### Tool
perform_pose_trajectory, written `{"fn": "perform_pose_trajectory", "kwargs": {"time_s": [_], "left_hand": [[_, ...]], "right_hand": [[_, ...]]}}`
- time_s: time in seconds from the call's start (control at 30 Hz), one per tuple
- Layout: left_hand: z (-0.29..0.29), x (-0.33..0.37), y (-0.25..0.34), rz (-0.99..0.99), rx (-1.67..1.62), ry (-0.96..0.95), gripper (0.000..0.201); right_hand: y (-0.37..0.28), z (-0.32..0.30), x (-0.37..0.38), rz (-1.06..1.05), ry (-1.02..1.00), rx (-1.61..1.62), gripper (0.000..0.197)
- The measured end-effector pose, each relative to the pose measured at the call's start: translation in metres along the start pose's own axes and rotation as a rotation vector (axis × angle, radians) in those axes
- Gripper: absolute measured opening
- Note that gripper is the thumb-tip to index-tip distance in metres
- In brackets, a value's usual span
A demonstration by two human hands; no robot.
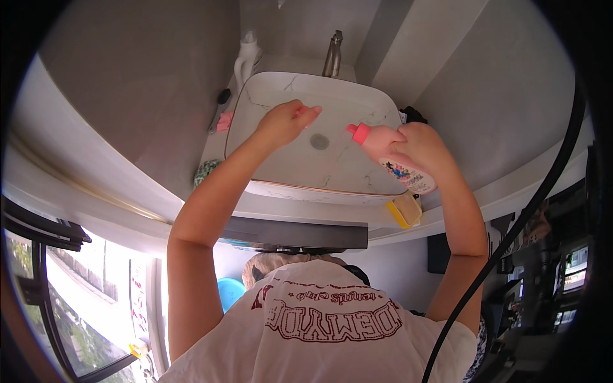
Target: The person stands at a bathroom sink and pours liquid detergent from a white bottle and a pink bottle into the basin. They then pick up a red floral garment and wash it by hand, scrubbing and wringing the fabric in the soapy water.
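My right hand (423, 145) grips a pink plastic bottle (383, 142) with a red neck and a printed label. The bottle is tilted over the right side of a white marbled washbasin (357, 175), its top pointing left. My left hand (287, 123) is held above the basin, left of the drain (318, 141), with its fingers curled closed. Something pinkish shows at those fingers, but I cannot make out whether it is an object or fingertips. The two hands are apart. Whether liquid leaves the bottle cannot be seen.
Behind the basin stands a metal faucet (332, 54), with a white handled bottle (247, 59) to its left. A dark-headed brush (220, 110) and a pink item (224, 121) lie along the left rim. A yellow-edged box (405, 210) sits at the front right. A black cable (511, 246) crosses the right.
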State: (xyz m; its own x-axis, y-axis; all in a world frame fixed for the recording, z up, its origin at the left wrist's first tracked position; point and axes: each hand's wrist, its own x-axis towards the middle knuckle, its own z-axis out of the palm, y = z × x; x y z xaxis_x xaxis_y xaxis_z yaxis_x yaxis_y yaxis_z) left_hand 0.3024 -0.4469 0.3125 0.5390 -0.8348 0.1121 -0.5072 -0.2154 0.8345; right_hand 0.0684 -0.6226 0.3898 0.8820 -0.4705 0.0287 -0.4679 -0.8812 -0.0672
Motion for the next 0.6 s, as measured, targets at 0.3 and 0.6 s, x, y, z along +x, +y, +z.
{"fn": "perform_pose_trajectory", "kwargs": {"time_s": [0.3, 0.6], "left_hand": [[0.01, 0.005, 0.023, 0.039, 0.015, -0.035, 0.052], [0.044, 0.043, 0.057, 0.178, -0.207, 0.008, 0.053]], "right_hand": [[0.002, -0.01, -0.008, 0.058, -0.003, 0.019, 0.036], [0.016, -0.007, -0.022, 0.177, 0.0, 0.624, 0.026]]}}
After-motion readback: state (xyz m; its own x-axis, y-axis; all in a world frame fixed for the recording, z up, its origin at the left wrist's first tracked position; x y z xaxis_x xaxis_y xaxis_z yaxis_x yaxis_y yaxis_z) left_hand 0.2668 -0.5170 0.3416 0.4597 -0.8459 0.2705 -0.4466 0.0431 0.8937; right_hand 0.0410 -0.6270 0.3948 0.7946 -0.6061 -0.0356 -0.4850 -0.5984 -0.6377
